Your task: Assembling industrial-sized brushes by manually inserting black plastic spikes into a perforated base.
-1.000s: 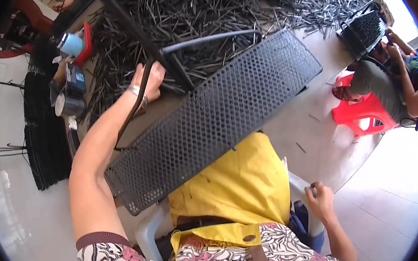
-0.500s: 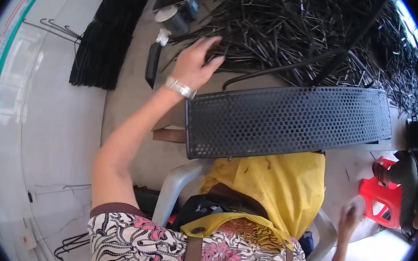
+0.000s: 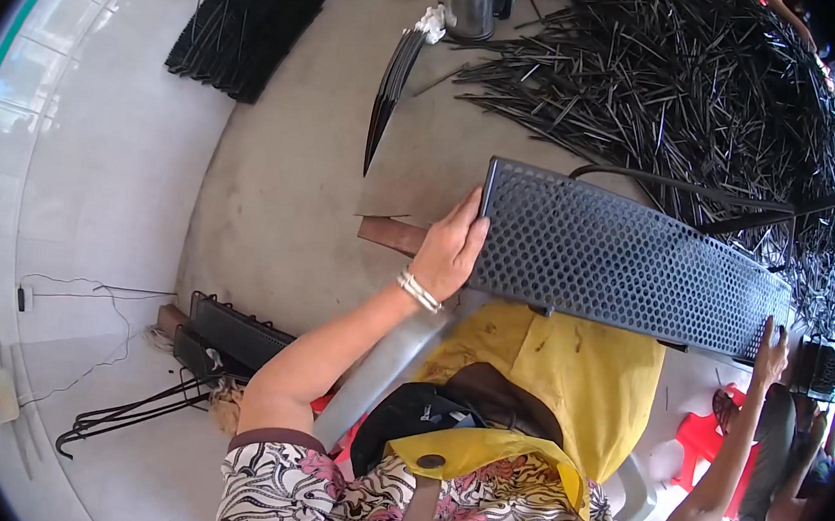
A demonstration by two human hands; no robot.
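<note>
A long black panel (image 3: 619, 260) pierced with rows of round holes lies across my lap, above the yellow apron (image 3: 587, 377). It slopes down toward the right. My left hand (image 3: 451, 249) grips its left end, with the thumb along the near side. At the far right end, the fingers of my right hand (image 3: 771, 357) close on the panel's corner. A bent black rod (image 3: 686, 189) runs along behind the panel; whether the two are joined I cannot tell.
Beyond the panel spreads a big heap of thin black strips (image 3: 674, 104). A metal mug (image 3: 468, 9) and a fanned bundle of strips (image 3: 393, 97) stand at the back. More black panels (image 3: 239, 336) lie at left. A person sits by a red stool (image 3: 696, 448) at right.
My left hand has come down from near the heap onto the panel's left end. My right hand has risen from beside the chair to its right end. The panel's slope has changed.
</note>
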